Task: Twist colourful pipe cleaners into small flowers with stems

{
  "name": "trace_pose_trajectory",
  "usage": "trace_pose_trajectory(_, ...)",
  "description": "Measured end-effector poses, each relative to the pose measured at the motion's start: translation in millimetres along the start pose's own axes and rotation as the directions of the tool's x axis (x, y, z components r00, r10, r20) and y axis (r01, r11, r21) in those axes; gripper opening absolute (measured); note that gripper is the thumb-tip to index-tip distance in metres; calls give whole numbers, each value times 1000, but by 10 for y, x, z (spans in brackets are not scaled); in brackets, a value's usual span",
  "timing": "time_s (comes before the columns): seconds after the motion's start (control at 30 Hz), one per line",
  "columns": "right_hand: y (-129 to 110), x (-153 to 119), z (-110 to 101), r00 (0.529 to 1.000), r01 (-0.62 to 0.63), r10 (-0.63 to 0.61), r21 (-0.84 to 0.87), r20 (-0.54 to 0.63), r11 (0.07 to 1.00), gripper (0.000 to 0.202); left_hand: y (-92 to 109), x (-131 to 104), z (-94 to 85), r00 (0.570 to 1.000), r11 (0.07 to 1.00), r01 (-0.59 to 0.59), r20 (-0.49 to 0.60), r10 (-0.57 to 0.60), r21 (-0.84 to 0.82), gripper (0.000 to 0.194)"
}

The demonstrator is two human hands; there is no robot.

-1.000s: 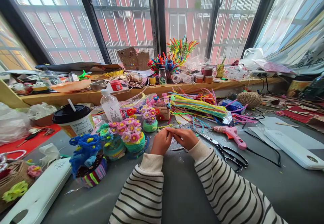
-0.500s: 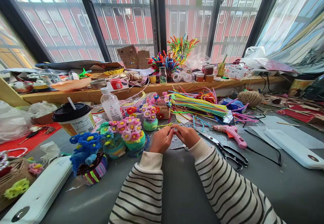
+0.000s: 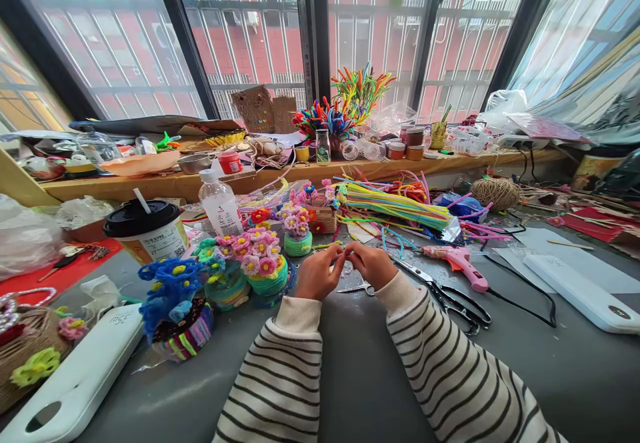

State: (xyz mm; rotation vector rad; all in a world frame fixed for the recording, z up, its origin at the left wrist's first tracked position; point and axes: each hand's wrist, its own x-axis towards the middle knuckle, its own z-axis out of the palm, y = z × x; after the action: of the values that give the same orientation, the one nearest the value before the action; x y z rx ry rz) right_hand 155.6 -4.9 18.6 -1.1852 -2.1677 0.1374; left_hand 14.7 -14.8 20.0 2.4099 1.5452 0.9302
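My left hand (image 3: 318,272) and my right hand (image 3: 372,265) meet fingertip to fingertip over the grey table (image 3: 360,376), both pinching one small piece between them. The piece is mostly hidden by my fingers; I cannot tell its colour or shape. Both sleeves are striped black and cream. Just left of my left hand stands a small green pot of pink pipe-cleaner flowers (image 3: 261,264). Small snips (image 3: 356,289) lie on the table under my hands.
Black scissors (image 3: 445,295) and a pink glue gun (image 3: 457,261) lie to the right. A bundle of pipe cleaners (image 3: 395,207) sits behind. A lidded cup (image 3: 147,229), a clear bottle (image 3: 220,206), a blue flower pot (image 3: 175,306) and white trays (image 3: 583,283) surround the spot.
Both hands have shifted slightly away from me and lifted a little, fingertips still pinched together. The view has tilted down a bit.
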Motion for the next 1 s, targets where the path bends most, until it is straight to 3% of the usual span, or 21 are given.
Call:
trace_pose_trajectory(0.1, 12, 6, 11, 1000, -30, 31, 197, 1, 980, 10, -7, 7, 3, 1000, 1000, -11, -7, 11, -2, 26)
trace_pose_trajectory(0.27, 81, 35, 29, 994, -106, 86, 533, 62, 840, 14, -29, 10, 12, 1000, 999, 0, -31, -1, -40, 28)
trace_pose_trajectory(0.4, 142, 60, -29, 974, -210, 95, 681, 204, 701, 20, -26, 9, 16, 1000, 996, 12, -27, -14, -87, 28)
trace_pose_trajectory(0.57, 149, 74, -119, 889, -432, 122, 721, 441, 541, 30, -6, 8, 10, 999, 992, 41, -16, -43, -123, 29)
trace_pose_trajectory(0.77, 113, 74, -98, 853, -517, 193, 742, 484, 426, 33, 3, 9, 10, 999, 990, 6, -36, -11, -143, 25)
trace_pose_trajectory(1.0, 114, 59, -142, 779, -626, 72, 780, 623, 12, 31, 7, 10, 10, 995, 957, 21, -84, -47, -288, 23)
